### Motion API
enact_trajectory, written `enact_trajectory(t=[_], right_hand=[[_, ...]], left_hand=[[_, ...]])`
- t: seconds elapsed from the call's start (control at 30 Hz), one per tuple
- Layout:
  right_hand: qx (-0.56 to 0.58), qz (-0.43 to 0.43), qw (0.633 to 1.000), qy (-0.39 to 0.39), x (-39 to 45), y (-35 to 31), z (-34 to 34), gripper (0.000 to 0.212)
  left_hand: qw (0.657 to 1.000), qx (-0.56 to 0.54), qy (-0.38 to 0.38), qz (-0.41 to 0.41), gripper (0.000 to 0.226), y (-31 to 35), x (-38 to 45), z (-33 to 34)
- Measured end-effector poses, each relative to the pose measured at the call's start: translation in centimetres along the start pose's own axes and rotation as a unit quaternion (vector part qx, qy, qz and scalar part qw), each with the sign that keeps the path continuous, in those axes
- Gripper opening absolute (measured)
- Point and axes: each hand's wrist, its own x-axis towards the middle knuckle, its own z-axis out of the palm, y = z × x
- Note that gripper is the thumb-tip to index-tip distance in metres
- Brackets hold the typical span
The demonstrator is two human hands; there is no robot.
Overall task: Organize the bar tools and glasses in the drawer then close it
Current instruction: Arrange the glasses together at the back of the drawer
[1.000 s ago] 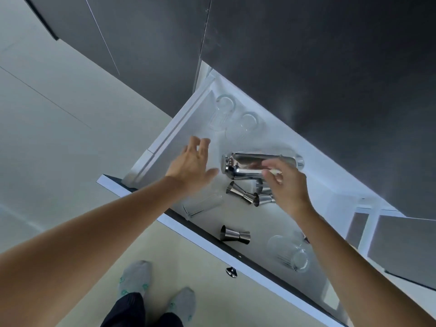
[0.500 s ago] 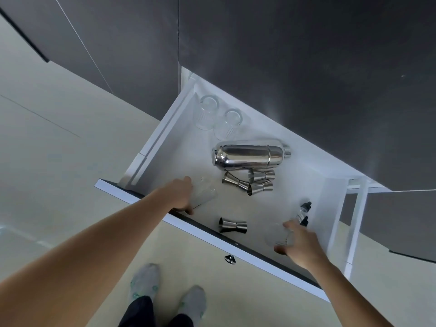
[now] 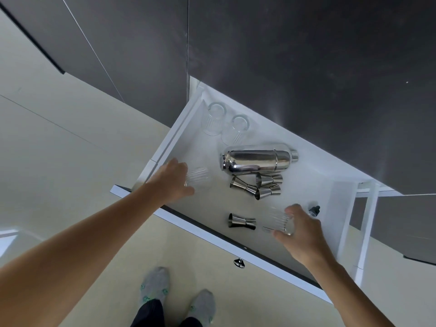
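Observation:
The white drawer point(image 3: 169, 135) stands pulled out. My left hand point(image 3: 171, 181) grips a ribbed clear glass point(image 3: 198, 179) near the drawer's left front. A second ribbed glass point(image 3: 279, 219) is held in my right hand point(image 3: 303, 232) at the right front. Two more ribbed glasses point(image 3: 215, 118) point(image 3: 238, 128) stand at the back left corner. The steel cocktail shaker point(image 3: 257, 160) lies on its side in the middle. Three steel jiggers point(image 3: 259, 186) lie bunched just in front of it. Another jigger point(image 3: 241, 221) lies alone near the front edge.
A small dark dropper bottle point(image 3: 315, 210) lies by my right hand near the drawer's right wall. The drawer's front panel point(image 3: 212, 236) carries a metal knob point(image 3: 239, 263). Dark cabinet fronts point(image 3: 306, 67) rise behind. My socked feet point(image 3: 155, 284) stand on the pale floor below.
My right hand let go of the shaker, moved to the right front and took a glass. My left hand came down onto the left glass and has lifted it a little further back.

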Motion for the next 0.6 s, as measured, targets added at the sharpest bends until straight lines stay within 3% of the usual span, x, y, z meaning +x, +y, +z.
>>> enact_trajectory(t=[0.2, 0.33, 0.6], right_hand=[[0.060, -0.119, 0.991, -0.015, 1.9, -8.1, 1.8, 0.048], [0.022, -0.171, 0.985, -0.023, 3.6, -11.7, 3.0, 0.050], [-0.041, -0.182, 0.982, -0.011, 6.3, -15.0, 6.0, 0.049]], left_hand=[[0.997, 0.052, 0.058, 0.010, 0.039, -0.4, -0.2, -1.4], [0.995, 0.063, 0.071, 0.040, 0.043, 0.6, 0.2, -1.8], [0.990, 0.000, 0.118, 0.082, 0.059, -0.3, 1.3, -1.4]])
